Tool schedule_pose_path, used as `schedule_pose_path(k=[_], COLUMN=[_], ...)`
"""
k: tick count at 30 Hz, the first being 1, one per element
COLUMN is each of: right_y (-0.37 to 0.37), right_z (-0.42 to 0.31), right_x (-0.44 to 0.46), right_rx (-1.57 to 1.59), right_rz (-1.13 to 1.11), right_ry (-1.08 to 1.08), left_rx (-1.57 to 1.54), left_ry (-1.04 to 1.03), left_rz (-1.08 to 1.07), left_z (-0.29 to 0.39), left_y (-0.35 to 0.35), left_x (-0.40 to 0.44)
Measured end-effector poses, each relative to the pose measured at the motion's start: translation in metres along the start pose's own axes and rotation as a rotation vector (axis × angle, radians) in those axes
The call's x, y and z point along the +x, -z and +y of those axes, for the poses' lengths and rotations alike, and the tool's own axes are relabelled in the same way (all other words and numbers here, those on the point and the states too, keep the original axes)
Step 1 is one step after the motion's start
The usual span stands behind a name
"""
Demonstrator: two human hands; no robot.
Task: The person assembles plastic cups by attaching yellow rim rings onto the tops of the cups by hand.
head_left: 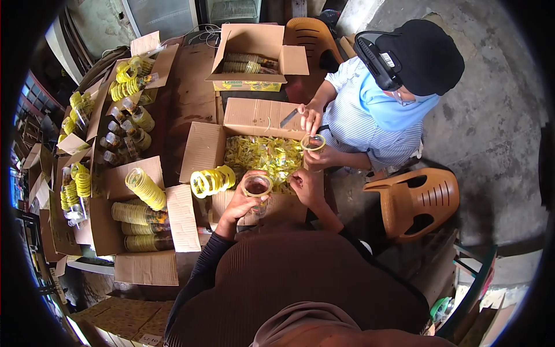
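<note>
A clear cup [258, 186] is grasped upright in the left hand [238, 203], above the near edge of a cardboard box [199, 147] filled with yellow strips [254, 151]. The right hand [307, 188] is held with bent fingers beside the strips; whether anything is pinched cannot be told.

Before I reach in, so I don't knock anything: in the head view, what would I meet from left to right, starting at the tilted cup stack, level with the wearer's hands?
Tilted stack of yellow-rimmed cups → stack of yellow rings → left hand holding a clear plastic cup → right hand → orange plastic chair.
</note>
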State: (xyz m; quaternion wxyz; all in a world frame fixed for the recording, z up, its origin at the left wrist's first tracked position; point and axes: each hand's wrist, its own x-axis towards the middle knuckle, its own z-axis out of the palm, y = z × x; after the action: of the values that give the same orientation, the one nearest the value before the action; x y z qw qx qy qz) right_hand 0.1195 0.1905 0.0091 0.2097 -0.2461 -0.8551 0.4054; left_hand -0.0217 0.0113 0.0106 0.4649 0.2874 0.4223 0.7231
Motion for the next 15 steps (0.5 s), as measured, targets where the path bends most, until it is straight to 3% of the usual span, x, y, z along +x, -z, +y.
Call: schedule_pose_path(k=[3,15], right_y=[-0.002,-0.007], right_z=[-0.002,0.003], right_x=[0.000,-0.001], right_rx=[-0.033,-0.030], right_rz=[0.013,0.022], right_ry=[-0.003,0.078], left_rx=[0.260,0.435], left_ry=[-0.162,-0.149], left_rz=[0.034,0.057], left_z=[0.010,0.016], left_y=[-0.003,0.001], left_x=[0.002,-0.006])
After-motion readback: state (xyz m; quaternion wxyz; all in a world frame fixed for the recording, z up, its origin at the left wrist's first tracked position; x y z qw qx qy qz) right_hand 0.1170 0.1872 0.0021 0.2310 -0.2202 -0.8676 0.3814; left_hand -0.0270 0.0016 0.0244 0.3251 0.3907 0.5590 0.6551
